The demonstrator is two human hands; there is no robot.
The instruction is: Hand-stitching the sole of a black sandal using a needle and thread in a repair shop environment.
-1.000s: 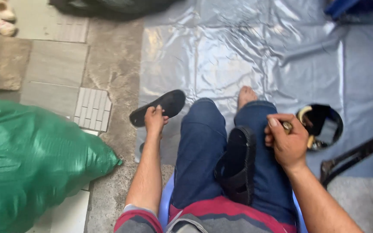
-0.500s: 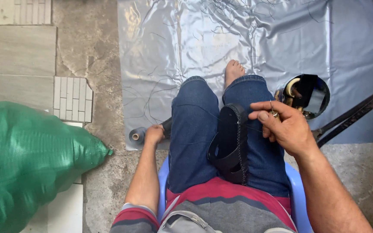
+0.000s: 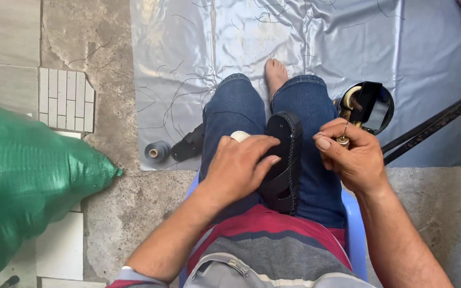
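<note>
A black sandal (image 3: 286,160) with stitched edging stands on its side between my thighs in blue jeans. My left hand (image 3: 241,168) lies on the sandal's left side, fingers curled over it, with a pale taped fingertip showing. My right hand (image 3: 350,157) hovers just right of the sandal, pinching a small brass-coloured tool (image 3: 342,140) between thumb and fingers. Another black sandal (image 3: 189,144) lies on the floor by my left knee, beside a grey thread spool (image 3: 157,151).
A silver plastic sheet (image 3: 305,37) strewn with thread scraps covers the floor ahead, my bare foot (image 3: 275,74) on it. A round black container (image 3: 366,106) and a black rod (image 3: 433,125) sit to the right. A green sack (image 3: 28,181) fills the left. I sit on a blue stool (image 3: 354,234).
My left hand came up from the floor by the spool and now rests on the sandal in my lap. The second sandal lies released on the floor. The camera view moved closer.
</note>
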